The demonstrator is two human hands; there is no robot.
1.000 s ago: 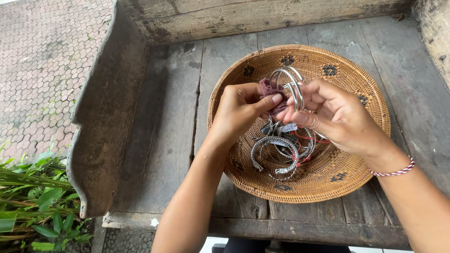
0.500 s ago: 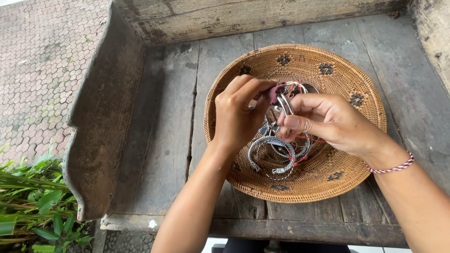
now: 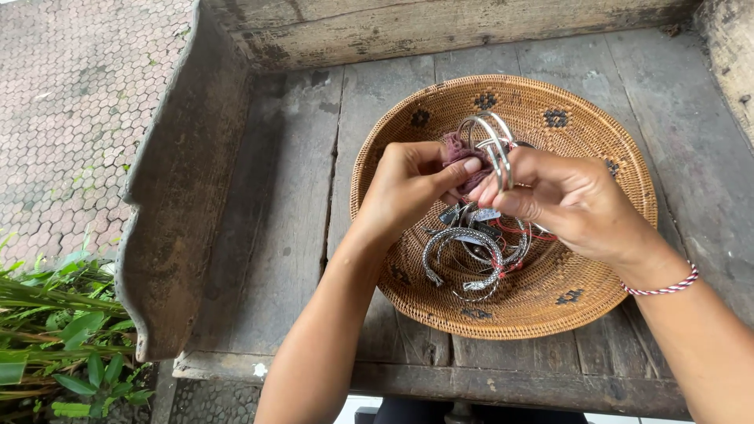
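Right hand pinches silver bangles over the basket, left hand pinches a purple cloth against them, more bangles piled below, bench wall left.

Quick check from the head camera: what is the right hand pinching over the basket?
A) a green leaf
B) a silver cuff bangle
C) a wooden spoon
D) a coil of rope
B: the right hand grips a silver bangle above the woven basket, while the left hand presses a pinkish cloth against it; more bangles lie in the basket.
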